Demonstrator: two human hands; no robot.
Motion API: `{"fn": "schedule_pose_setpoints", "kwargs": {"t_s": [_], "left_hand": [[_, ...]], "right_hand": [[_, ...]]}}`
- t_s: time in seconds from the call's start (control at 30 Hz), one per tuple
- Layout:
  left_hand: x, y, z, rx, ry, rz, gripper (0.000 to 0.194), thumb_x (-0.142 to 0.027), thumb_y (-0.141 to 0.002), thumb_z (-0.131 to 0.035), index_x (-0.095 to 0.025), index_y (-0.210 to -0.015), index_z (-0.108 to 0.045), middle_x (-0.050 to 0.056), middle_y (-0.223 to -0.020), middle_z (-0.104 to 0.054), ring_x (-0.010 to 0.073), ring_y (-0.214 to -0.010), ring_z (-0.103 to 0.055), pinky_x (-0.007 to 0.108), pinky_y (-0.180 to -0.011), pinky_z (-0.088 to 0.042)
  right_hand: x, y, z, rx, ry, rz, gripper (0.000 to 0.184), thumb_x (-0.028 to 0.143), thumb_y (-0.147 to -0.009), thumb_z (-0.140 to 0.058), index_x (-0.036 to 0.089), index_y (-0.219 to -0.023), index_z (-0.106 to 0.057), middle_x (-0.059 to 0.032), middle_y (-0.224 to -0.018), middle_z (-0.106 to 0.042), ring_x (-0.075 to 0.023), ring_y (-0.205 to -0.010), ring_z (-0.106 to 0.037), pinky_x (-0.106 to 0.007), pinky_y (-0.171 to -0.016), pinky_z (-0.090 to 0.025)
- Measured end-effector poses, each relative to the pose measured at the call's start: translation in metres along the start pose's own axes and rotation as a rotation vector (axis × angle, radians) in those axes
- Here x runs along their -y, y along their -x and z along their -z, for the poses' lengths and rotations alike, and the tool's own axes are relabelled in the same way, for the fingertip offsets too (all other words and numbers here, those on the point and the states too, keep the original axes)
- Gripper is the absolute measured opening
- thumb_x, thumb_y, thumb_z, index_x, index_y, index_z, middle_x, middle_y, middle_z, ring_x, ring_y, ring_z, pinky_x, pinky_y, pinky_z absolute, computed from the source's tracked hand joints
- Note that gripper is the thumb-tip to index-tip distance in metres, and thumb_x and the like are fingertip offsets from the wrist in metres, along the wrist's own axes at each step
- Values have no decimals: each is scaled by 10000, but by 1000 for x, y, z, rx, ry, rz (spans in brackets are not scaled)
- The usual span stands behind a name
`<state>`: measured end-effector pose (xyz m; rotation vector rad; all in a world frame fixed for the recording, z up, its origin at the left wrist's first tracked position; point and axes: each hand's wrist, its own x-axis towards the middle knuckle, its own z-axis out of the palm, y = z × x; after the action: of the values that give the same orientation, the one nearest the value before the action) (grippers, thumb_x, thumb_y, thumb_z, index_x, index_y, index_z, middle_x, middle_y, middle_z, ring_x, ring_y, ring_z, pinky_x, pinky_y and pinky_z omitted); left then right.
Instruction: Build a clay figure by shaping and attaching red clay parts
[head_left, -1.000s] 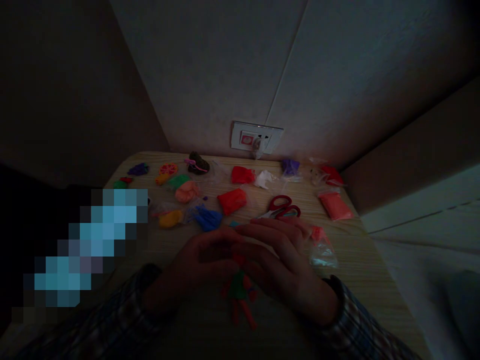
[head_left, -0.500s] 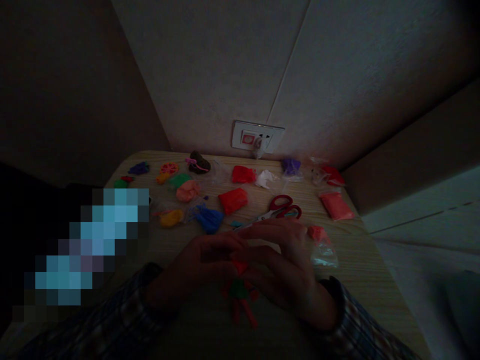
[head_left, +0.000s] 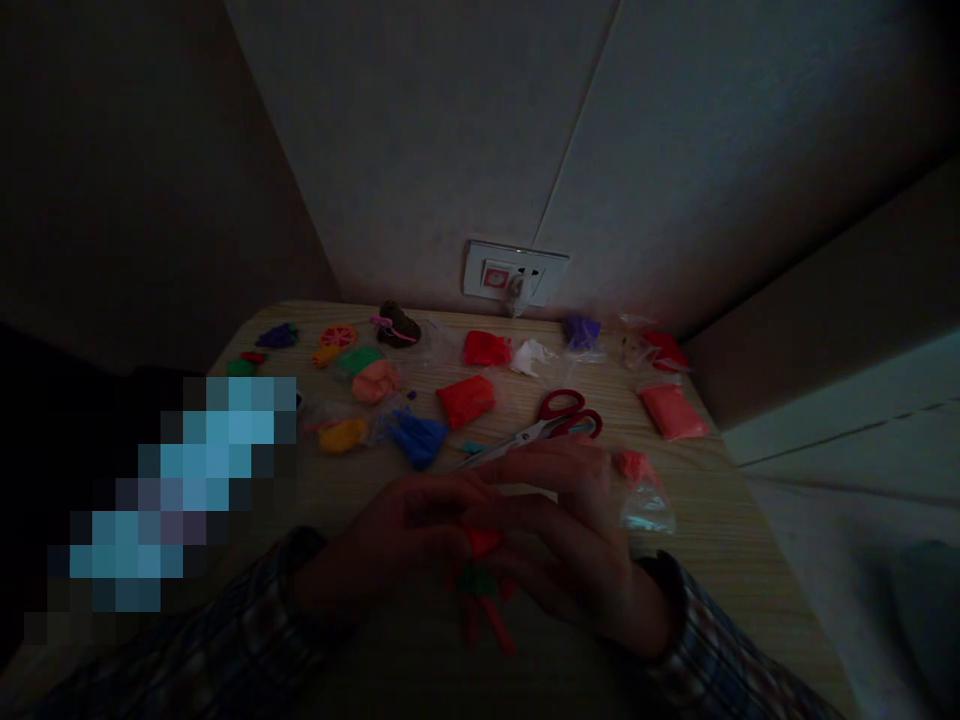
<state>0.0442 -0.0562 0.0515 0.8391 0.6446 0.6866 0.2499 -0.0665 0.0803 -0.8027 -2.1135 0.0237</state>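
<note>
Between my two hands is a piece of orange-red modelling clay [head_left: 482, 541], partly covered by the fingers. My left hand [head_left: 409, 530] pinches it from the left. From the right, my right hand [head_left: 570, 525] curls its fingers over and against it. Just below, a small clay figure [head_left: 475, 582] with a green middle and orange-red limbs lies on the table; whether it joins the held piece I cannot tell in the dim light. Beyond my fingers lie red-handled scissors [head_left: 534, 432], their blade tips pointing left toward my hands.
Bags of clay lie across the wooden table [head_left: 720, 520]: a blue one [head_left: 416, 438], a yellow one [head_left: 342, 436], a red one [head_left: 466, 401] and a pink one [head_left: 673, 411]. A brown clay boot shape [head_left: 397, 325] stands at the back. A wall socket [head_left: 516, 273] holds a plug.
My hands have shifted very slightly around the orange-red clay, and a little more of it shows. The scissors and bags lie as before.
</note>
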Motion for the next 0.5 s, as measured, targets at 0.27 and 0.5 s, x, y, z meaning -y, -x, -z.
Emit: {"fn": "schedule_pose_setpoints", "kwargs": {"t_s": [0.27,0.5], "left_hand": [[-3,3,-5,12,52,55,282,-394,-743,-1000,-210,-904,-857,-7,-878,-837,182,-784,-773,240,-714,-582],[3,1,-2,22,52,70,363,-400,-696,-1030,-179,-904,-831,18,-869,-822,187,-760,-758,268,-677,-602]], "right_hand": [[0,0,3,-2,-7,0,268,378,-1167,-512,273,-1065,-737,-5,-1012,-822,-202,-934,-746,-366,-885,-558],[2,1,0,51,-66,0,134,320,-1120,-618,257,-1074,-727,-13,-995,-805,-221,-945,-748,-373,-867,-557]]}}
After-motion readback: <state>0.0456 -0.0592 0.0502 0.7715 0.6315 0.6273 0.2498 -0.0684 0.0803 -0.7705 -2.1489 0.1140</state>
